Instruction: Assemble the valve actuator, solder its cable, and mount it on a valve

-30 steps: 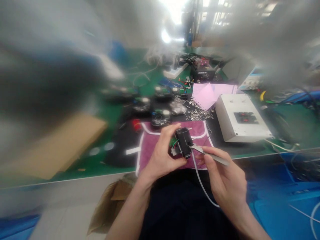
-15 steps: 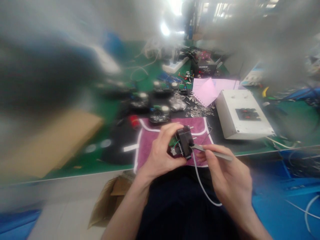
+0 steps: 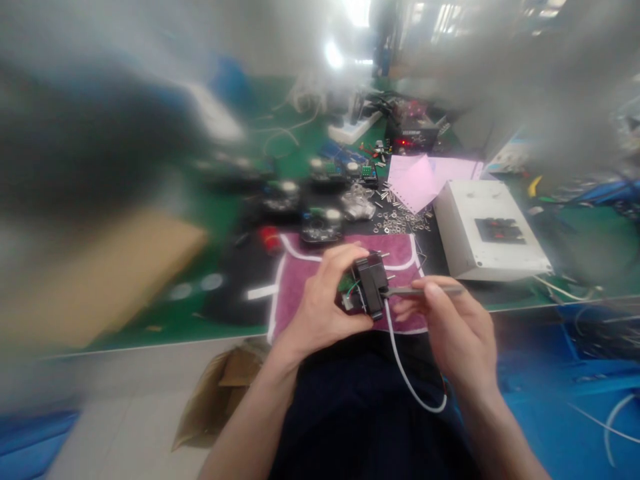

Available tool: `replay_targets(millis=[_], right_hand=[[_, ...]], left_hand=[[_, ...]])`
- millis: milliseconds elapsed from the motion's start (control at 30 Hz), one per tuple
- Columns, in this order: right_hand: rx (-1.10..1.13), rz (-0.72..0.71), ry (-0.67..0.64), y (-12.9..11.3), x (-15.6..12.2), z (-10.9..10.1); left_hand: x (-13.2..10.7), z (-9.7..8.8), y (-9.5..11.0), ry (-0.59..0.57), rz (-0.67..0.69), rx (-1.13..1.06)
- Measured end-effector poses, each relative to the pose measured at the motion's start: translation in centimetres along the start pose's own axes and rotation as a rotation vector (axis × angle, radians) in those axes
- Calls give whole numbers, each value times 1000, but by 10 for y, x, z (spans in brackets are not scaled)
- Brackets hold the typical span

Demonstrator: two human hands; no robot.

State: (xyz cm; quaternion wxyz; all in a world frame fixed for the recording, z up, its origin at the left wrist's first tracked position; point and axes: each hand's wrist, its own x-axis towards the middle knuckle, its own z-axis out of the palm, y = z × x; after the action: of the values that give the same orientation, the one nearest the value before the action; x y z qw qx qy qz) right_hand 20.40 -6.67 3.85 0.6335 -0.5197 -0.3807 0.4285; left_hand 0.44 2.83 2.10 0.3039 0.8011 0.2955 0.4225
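Observation:
Held between the thumb and fingers of my left hand (image 3: 323,300) is a black plastic housing (image 3: 373,283) with a green circuit board and a green wire on its left side. A white cable (image 3: 397,353) leaves its right side and loops down toward my lap. My right hand (image 3: 455,320) is closed on a slim grey metal tool, perhaps tweezers (image 3: 413,291), lying nearly level. The tool's tip touches the housing close to where the cable comes out. Beneath both hands lies a purple cloth (image 3: 295,287) with white edging.
Loose washers (image 3: 395,223) and small metal pins lie behind the cloth, beside pink papers (image 3: 413,177). A white box (image 3: 490,230) stands to the right. Several black electronic units (image 3: 321,227) sit at the back left, and a cardboard box (image 3: 215,400) is below the table edge.
The tool has swung from slanting down to the right to nearly level, as my right hand rose slightly. My left hand and the housing have stayed almost the same.

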Motion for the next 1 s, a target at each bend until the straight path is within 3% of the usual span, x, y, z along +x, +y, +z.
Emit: replay_targets(millis=[100, 267, 433, 567, 700, 833, 1000], right_hand=[[184, 138, -63, 4, 17, -2], [121, 66, -19, -1, 12, -3], [-328, -156, 108, -13, -15, -2], [-766, -444, 58, -19, -28, 2], [-940, -543, 8, -24, -31, 7], [-891, -485, 45, -25, -27, 7], [-554, -301, 29, -23, -19, 3]], left_hand=[[1, -1, -1, -31, -5, -13], [-1, -1, 0, -18, -16, -21], [-2, 0, 1, 1, -16, -5], [-3, 0, 0, 10, 2, -7], [-3, 1, 0, 20, 16, -23], [-2, 1, -1, 17, 9, -20], [0, 1, -1, -10, 9, -20]])
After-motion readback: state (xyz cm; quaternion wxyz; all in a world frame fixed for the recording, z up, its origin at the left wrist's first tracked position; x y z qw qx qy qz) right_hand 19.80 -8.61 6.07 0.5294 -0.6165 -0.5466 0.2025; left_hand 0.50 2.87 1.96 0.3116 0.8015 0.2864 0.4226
